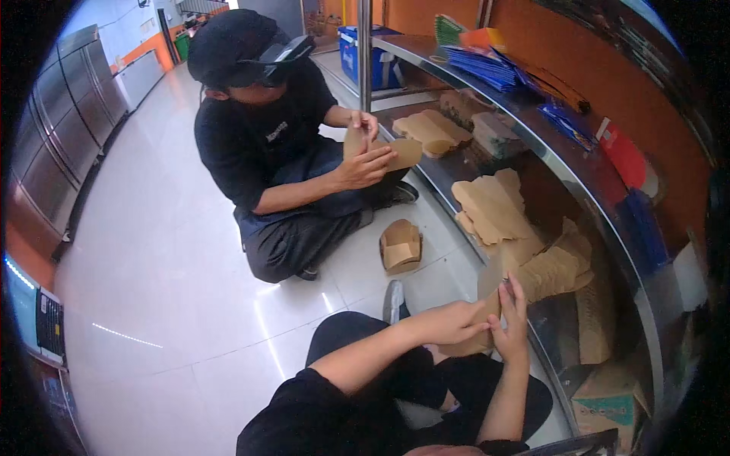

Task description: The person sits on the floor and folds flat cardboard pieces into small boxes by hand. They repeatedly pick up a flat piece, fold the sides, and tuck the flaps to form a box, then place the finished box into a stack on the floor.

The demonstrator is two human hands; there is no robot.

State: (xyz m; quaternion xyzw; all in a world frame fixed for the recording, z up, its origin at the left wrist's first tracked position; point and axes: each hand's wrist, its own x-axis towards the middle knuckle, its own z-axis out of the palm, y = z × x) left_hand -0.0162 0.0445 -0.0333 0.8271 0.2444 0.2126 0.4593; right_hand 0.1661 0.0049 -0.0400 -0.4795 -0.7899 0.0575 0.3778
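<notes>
Between my two hands is a brown paperboard food box blank (493,283), partly folded, with another part of it showing below my fingers. My left hand (456,322) comes in from the left and pinches its lower part. On the other side my right hand (512,325) grips its edge, fingers pointing up and thumb toward the left hand. On the floor ahead stands a folded brown paperboard food box (401,248). Just beyond my hands, stacks of flat brown blanks (559,266) lie on the low shelf.
A person (266,137) in black sits cross-legged ahead, both hands folding a similar brown blank (407,153). To the right runs a metal shelf rack (566,163) with blue packets (487,70) on top. More blanks (490,205) and a carton (608,406) sit lower. Steel cabinets (68,121) line the left.
</notes>
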